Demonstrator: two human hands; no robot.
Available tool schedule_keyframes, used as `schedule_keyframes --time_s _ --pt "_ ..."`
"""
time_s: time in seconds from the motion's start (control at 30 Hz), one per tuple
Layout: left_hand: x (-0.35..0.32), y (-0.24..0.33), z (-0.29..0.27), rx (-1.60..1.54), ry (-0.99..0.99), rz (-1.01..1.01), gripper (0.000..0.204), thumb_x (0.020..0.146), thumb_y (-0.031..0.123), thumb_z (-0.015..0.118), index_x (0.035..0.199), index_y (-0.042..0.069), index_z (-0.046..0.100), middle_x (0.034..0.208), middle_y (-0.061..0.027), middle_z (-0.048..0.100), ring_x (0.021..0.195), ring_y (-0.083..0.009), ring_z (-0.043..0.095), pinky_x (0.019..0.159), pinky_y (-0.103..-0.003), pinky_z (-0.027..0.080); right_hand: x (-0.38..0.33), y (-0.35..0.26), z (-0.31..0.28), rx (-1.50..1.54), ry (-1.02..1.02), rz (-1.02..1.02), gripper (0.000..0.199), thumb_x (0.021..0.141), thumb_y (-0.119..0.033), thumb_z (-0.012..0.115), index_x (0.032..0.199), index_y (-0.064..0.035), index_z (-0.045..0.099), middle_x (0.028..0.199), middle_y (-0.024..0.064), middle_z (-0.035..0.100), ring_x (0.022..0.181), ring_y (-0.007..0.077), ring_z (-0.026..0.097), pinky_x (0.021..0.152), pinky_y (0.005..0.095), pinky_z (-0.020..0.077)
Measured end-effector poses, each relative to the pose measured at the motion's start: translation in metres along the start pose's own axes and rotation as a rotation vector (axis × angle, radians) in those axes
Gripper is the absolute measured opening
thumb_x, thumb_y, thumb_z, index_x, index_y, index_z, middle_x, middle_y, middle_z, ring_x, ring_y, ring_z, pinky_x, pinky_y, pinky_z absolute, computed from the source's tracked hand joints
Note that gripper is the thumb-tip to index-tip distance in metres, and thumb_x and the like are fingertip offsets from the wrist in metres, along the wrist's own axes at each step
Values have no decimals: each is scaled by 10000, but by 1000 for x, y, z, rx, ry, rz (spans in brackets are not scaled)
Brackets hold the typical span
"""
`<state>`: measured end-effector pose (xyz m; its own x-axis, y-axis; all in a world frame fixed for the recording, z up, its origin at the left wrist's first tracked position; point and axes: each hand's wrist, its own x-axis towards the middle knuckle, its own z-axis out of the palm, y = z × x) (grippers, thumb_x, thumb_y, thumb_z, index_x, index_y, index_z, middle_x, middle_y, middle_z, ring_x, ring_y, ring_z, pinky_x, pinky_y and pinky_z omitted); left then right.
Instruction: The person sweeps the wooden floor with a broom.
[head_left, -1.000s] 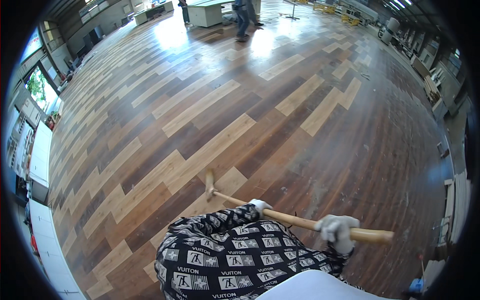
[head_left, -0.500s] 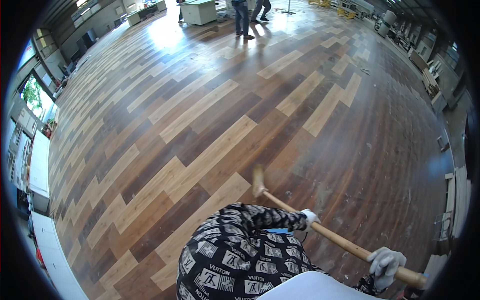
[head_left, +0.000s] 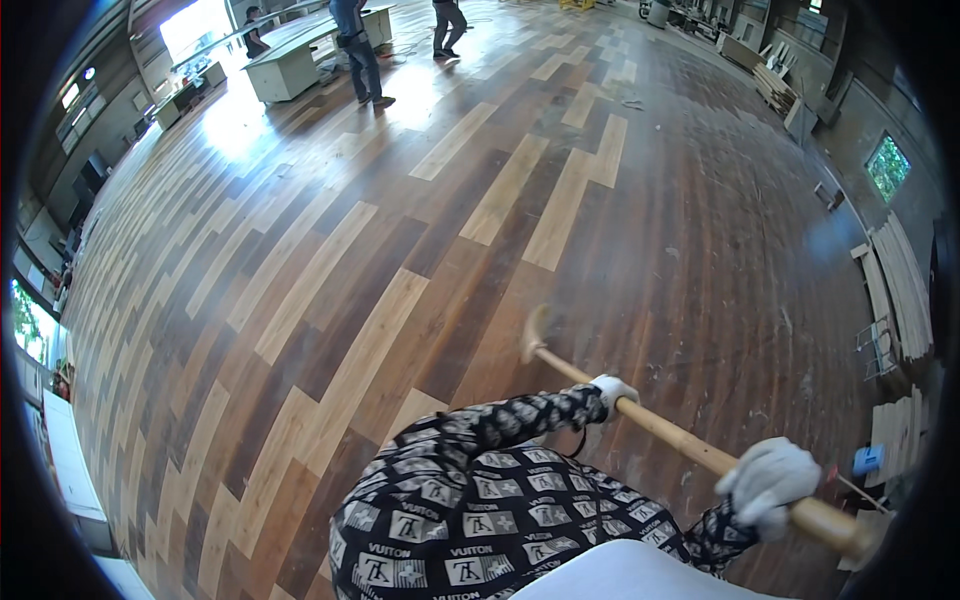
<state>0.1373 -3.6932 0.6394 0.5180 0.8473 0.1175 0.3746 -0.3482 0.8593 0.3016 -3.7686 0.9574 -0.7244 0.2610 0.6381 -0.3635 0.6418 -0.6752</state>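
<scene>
In the head view, a long wooden pole (head_left: 680, 435) slants from the centre of the frame to the lower right, gripped by both white-gloved hands. The left hand (head_left: 613, 394), right of centre, curls around it toward the blurred tan head (head_left: 534, 338); the right hand (head_left: 770, 482), at lower right, wraps it near the thick butt end. The grips are well apart, probably for leverage and to steady the far head. The slant likely keeps that head out ahead over the plank floor (head_left: 345, 390); whether it touches, I cannot tell. Pale boards (head_left: 900, 285) lie at the right edge, perhaps stored there; a white worktop (head_left: 283, 80) stands upper left.
</scene>
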Motion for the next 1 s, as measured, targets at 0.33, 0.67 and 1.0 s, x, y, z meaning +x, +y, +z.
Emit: schedule_keyframes --time_s 0.33,0.67,1.0 --pt "-155 -114 -25 55 -102 -755 350 755 159 640 1084 266 695 986 -89 709 989 -284 660 906 -395 502 -30 169 26 447 322 657 313 1009 -182 478 782 -17 617 587 22 534 533 138 521 750 407 529" --pt "13 -88 -2 139 -23 -220 289 698 189 690 987 183 687 888 -114 701 900 -326 657 829 -424 516 -26 106 -73 166 469 428 342 988 -167 492 707 -12 612 476 19 508 439 141 502 660 373 529" --pt "131 -148 -48 -10 52 80 195 763 107 633 913 179 735 840 -42 726 900 -238 687 878 -362 481 57 134 -11 -391 -190 301 183 582 -195 692 686 -78 598 639 37 566 622 218 617 658 332 511"
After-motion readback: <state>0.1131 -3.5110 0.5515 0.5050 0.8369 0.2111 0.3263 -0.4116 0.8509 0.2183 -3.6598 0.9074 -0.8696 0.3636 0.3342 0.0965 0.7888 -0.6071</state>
